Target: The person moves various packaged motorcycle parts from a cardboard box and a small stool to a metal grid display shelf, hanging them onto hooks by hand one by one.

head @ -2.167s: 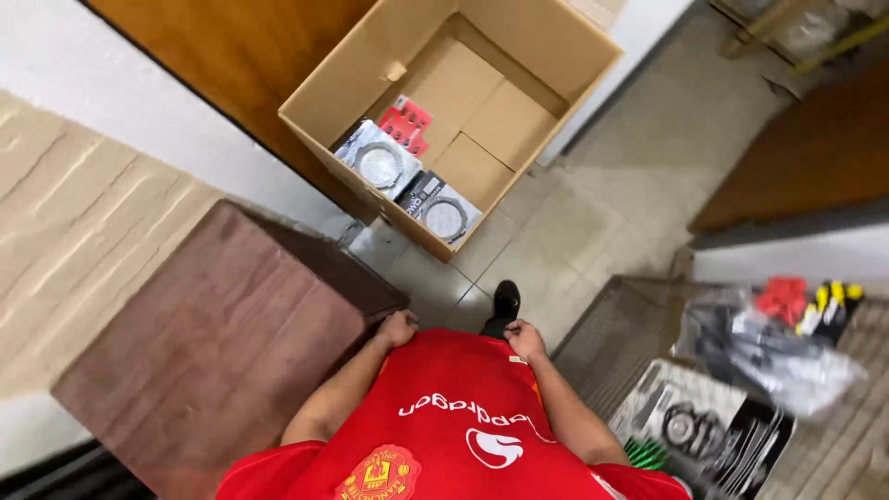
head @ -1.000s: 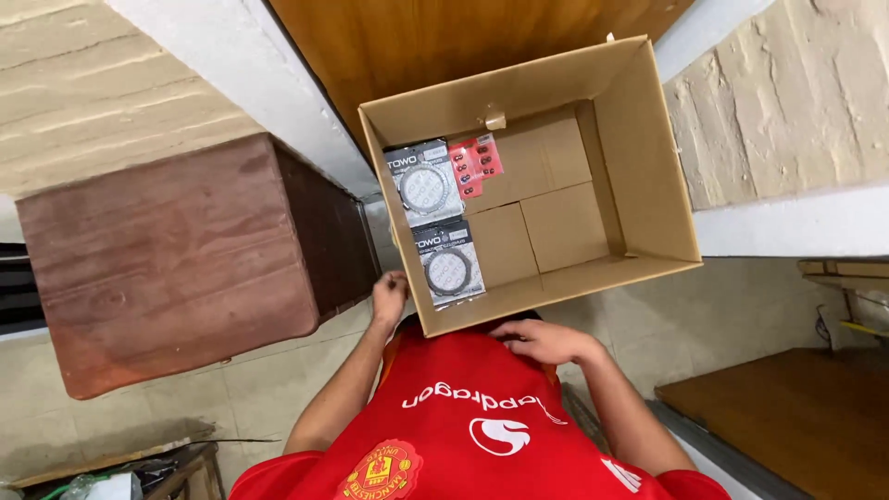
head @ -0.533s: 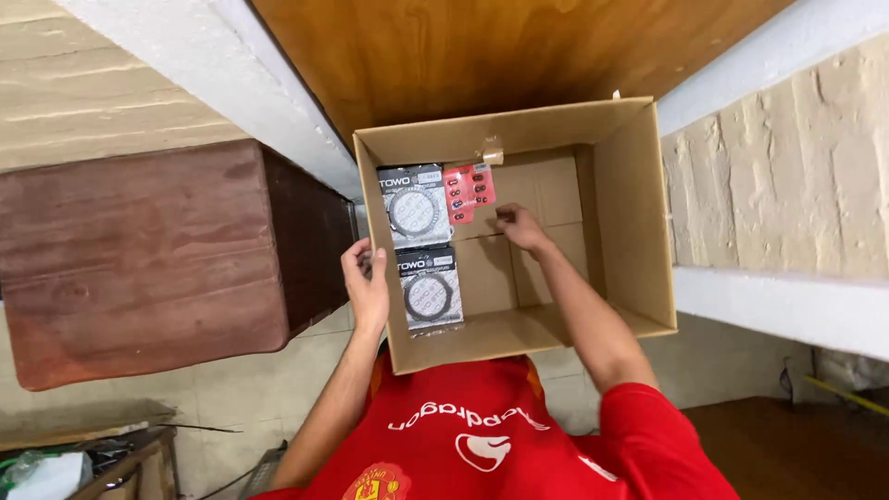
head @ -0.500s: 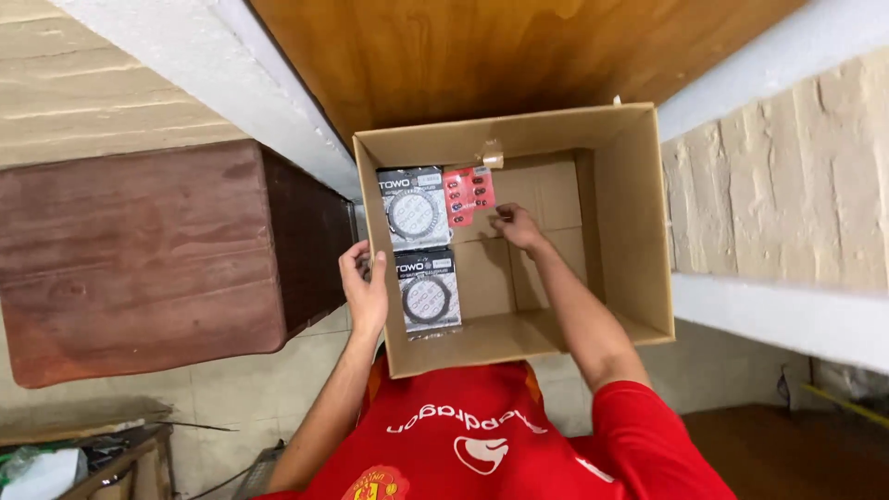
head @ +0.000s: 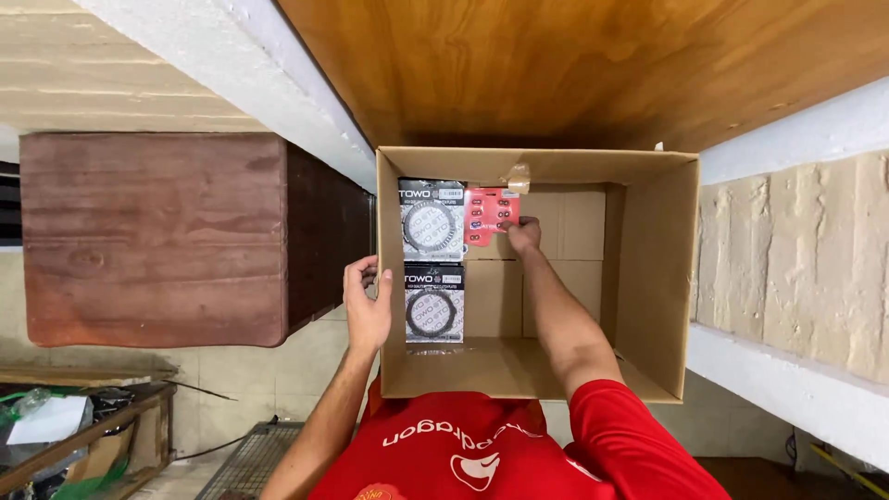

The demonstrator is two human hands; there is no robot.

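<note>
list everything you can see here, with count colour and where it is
cardboard box: 1, brown, open, centre of view on the floor
ring packs: 2, black and grey, flat in the left part of the box, one behind the other
small parts pack: 1, red, at the back of the box beside the far ring pack
wooden crate: 1, dark reddish brown, left of the box
door: 1, orange-brown wood, behind the box
floor: pale tiles, under the box
shelf: 1, wooden, bottom left, cluttered
shirt: 1, red, bottom centre
left hand: on the box's left wall
right hand: inside the box, touching the red pack
</note>
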